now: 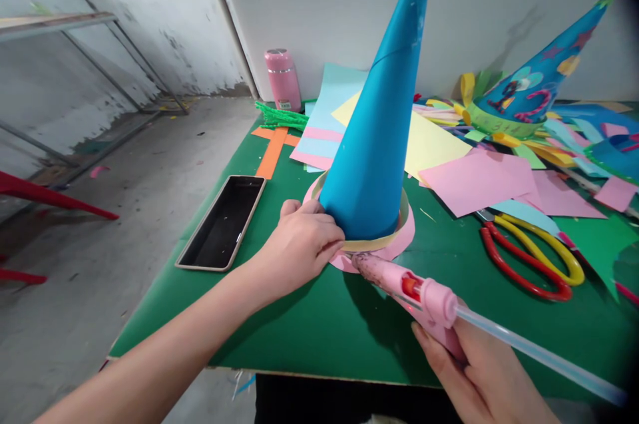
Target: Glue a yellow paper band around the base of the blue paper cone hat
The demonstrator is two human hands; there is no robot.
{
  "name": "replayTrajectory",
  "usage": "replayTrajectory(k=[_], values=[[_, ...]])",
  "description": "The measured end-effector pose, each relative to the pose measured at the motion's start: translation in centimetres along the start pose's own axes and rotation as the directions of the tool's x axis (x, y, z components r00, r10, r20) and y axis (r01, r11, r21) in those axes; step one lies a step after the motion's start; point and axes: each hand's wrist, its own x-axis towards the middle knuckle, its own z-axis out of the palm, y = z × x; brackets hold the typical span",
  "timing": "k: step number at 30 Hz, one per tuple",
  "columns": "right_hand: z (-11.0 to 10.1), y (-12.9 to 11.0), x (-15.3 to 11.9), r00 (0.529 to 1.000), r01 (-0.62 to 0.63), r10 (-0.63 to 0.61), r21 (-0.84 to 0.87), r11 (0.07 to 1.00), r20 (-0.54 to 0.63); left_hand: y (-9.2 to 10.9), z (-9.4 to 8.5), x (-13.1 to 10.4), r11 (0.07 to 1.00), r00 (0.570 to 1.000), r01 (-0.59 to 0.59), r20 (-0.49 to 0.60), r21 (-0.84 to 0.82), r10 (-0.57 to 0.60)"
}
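Note:
A tall blue paper cone hat (pixel 378 164) stands on the green table with a yellowish paper band (pixel 369 243) around its base. Outside that band runs a pink paper strip (pixel 403 241), partly flared onto the table. My left hand (pixel 307 241) is closed on the band at the hat's lower left, its fingertips partly hidden. In my right hand (pixel 479 371) is a pink hot glue gun (pixel 429 301), with a long clear glue stick (pixel 539 349) out of its back. The gun's nozzle meets the front of the base, at the pink strip.
A phone (pixel 222 224) lies left; red-and-yellow-handled scissors (pixel 532 254) lie right. Behind are a pink bottle (pixel 282 81), green pipe cleaners (pixel 282 116), orange strips (pixel 273 152), pink paper sheets (pixel 479 181) and a decorated blue cone hat (pixel 529 88). The table's left edge drops to the floor.

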Motion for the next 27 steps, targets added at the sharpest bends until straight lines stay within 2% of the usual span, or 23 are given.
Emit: replayTrajectory(k=[5, 15, 19, 23, 27], values=[[0.2, -0.6, 0.5, 0.995, 0.084, -0.085, -0.023, 0.996, -0.048, 0.1, -0.2, 0.0, 0.999, 0.999, 0.011, 0.035, -0.032, -0.010], [0.5, -1.0, 1.1, 0.988, 0.142, -0.143, -0.032, 0.989, -0.060, -0.1, -0.4, 0.3, 0.997, 0.999, 0.009, 0.049, -0.080, -0.005], [0.5, -1.2, 1.2, 0.986, 0.152, -0.157, -0.079, 0.985, -0.062, -0.1, -0.4, 0.2, 0.996, 0.998, 0.018, 0.060, -0.085, -0.013], [0.6, -1.7, 1.6, 0.979, 0.161, -0.171, -0.095, 0.982, -0.112, -0.1, -0.4, 0.3, 0.995, 0.998, 0.021, 0.059, -0.097, -0.015], [0.8, -1.9, 2.0, 0.984, 0.143, -0.151, -0.089, 0.986, -0.095, -0.3, -0.4, 0.4, 0.992, 0.997, 0.025, 0.069, -0.123, -0.017]])
